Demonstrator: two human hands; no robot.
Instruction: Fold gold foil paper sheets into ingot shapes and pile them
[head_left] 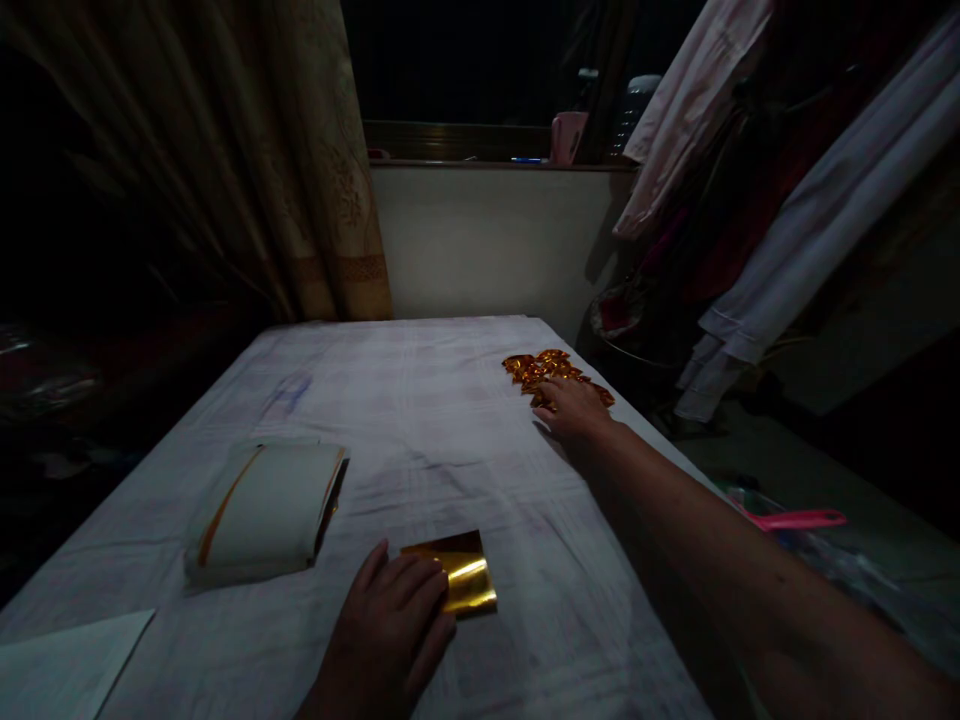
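Observation:
My left hand (394, 625) lies at the near middle of the cloth-covered table, fingers laid flat over the left part of a shiny gold foil sheet (472, 580). Farther off, near the table's right edge, my right hand (574, 405) reaches onto a pile of small crinkled gold-orange foil pieces (544, 368). Its fingers stretch over the pile's near side, with the thumb apart from them. What lies right under those fingers is hidden. To the left of my left hand rests a thick pale stack or packet (274, 505) with an orange band.
A white sheet of paper (67, 665) lies at the near left of the table (420, 400). Behind are a curtain (322, 180) and a sill with a pink mug (568, 137). Clothes (810, 220) hang at the right; a pink handle (802, 519) shows below the table edge.

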